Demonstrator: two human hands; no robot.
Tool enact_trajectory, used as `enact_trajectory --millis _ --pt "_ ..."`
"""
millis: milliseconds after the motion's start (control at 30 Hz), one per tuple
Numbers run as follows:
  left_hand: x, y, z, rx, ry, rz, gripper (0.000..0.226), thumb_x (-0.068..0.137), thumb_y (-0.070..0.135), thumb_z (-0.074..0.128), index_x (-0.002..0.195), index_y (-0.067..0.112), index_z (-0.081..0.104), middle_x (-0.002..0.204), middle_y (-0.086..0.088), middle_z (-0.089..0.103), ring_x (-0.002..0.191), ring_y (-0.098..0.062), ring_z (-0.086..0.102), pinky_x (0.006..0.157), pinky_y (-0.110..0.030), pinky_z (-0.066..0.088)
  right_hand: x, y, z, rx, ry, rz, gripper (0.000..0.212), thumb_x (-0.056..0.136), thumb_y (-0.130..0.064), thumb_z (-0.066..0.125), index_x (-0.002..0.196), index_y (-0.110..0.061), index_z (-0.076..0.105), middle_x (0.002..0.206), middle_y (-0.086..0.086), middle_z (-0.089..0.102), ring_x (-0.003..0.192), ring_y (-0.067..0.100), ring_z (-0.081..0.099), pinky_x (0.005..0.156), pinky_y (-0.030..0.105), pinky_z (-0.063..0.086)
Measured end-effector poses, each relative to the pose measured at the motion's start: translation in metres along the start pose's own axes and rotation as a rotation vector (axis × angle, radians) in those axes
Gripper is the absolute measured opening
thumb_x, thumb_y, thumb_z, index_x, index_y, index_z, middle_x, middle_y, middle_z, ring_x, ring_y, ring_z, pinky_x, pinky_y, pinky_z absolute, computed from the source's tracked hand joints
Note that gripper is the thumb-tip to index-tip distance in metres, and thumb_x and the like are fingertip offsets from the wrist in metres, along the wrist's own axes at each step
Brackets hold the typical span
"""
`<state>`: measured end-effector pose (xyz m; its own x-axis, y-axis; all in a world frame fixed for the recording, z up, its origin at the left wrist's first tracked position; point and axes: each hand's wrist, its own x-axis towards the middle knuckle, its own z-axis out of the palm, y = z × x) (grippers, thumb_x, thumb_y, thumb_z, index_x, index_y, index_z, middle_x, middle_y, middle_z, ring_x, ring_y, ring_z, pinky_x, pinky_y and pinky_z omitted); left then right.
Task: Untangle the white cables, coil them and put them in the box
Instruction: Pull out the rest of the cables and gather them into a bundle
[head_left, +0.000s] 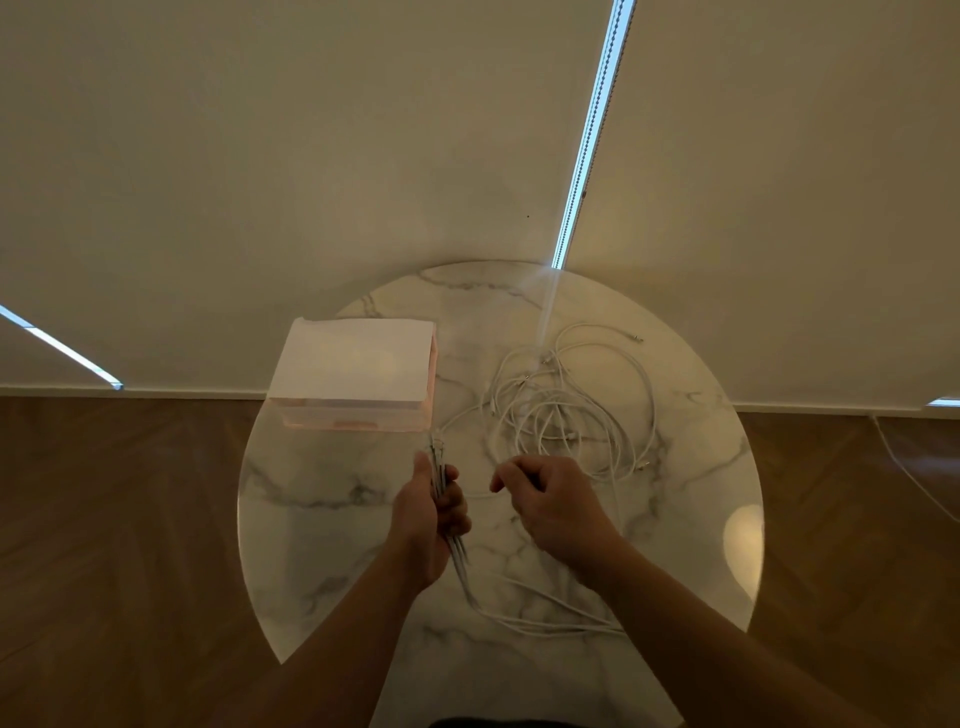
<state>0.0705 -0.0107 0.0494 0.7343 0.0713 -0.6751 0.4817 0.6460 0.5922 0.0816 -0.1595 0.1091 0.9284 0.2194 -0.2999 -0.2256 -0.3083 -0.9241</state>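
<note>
A tangle of white cables (571, 410) lies on the right half of the round marble table (332, 488). My left hand (428, 525) grips a bunched length of white cable (440, 467), folded into a narrow bundle that sticks out above and below the fist. From the bundle, strands trail down across the table toward my right forearm. My right hand (550, 506) hovers beside the left with its fingers curled and pinches a thin cable strand that leads up to the tangle. The white box (358, 371) stands at the table's left, just beyond my left hand; its lid looks shut.
The table sits against a pale wall with closed blinds. Brown wooden floor surrounds it on both sides. Another white cord (914, 473) runs along the floor at the far right. Bare marble shows at the table's near left and far right.
</note>
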Motion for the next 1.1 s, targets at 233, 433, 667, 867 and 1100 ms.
enact_trajectory --millis 233,433,667,867,1100 --pt "-0.003 0.0 0.004 0.035 0.061 0.035 0.054 0.1 0.054 0.029 0.079 0.009 0.052 0.051 0.001 0.03 0.043 -0.012 0.021 0.05 -0.029 0.02 -0.013 0.005 0.022 -0.063 -0.117 0.044 0.028 0.096 -0.017 0.054 0.077 -0.005 0.071 0.043 -0.008 0.042 0.04 0.003 0.032 0.045 0.019 0.028" --pt "-0.003 0.0 0.005 0.073 0.104 0.031 0.044 0.101 0.045 0.04 0.08 0.008 0.052 0.057 -0.004 0.036 0.042 -0.014 0.03 0.044 -0.027 0.029 -0.008 0.007 0.025 -0.104 -0.13 0.048 0.028 0.095 -0.018 0.054 0.076 -0.009 0.072 0.045 -0.007 0.045 0.043 0.004 0.035 0.049 0.023 0.031" --pt "-0.007 0.004 0.009 0.114 0.06 0.082 0.034 0.102 0.027 0.041 0.074 0.009 0.049 0.055 -0.004 0.033 0.039 -0.013 0.03 0.038 -0.024 0.029 -0.006 0.011 0.025 -0.137 -0.177 0.067 0.03 0.097 -0.025 0.055 0.074 -0.016 0.072 0.049 -0.003 0.042 0.046 0.009 0.034 0.051 0.028 0.031" --pt "-0.01 0.004 0.011 0.157 -0.002 0.113 0.036 0.104 0.025 0.037 0.073 0.009 0.047 0.047 0.0 0.038 0.037 -0.012 0.033 0.038 -0.027 0.03 -0.005 0.015 0.025 -0.169 -0.176 0.052 0.028 0.097 -0.022 0.055 0.077 -0.015 0.073 0.046 -0.005 0.042 0.044 0.006 0.033 0.05 0.024 0.03" --pt "-0.007 0.002 0.011 0.176 0.01 0.111 0.035 0.103 0.024 0.038 0.074 0.008 0.05 0.051 -0.003 0.038 0.038 -0.013 0.033 0.039 -0.026 0.03 -0.002 0.017 0.024 -0.221 -0.15 0.012 0.027 0.097 -0.022 0.055 0.079 -0.014 0.075 0.048 -0.004 0.045 0.045 0.005 0.036 0.05 0.023 0.031"
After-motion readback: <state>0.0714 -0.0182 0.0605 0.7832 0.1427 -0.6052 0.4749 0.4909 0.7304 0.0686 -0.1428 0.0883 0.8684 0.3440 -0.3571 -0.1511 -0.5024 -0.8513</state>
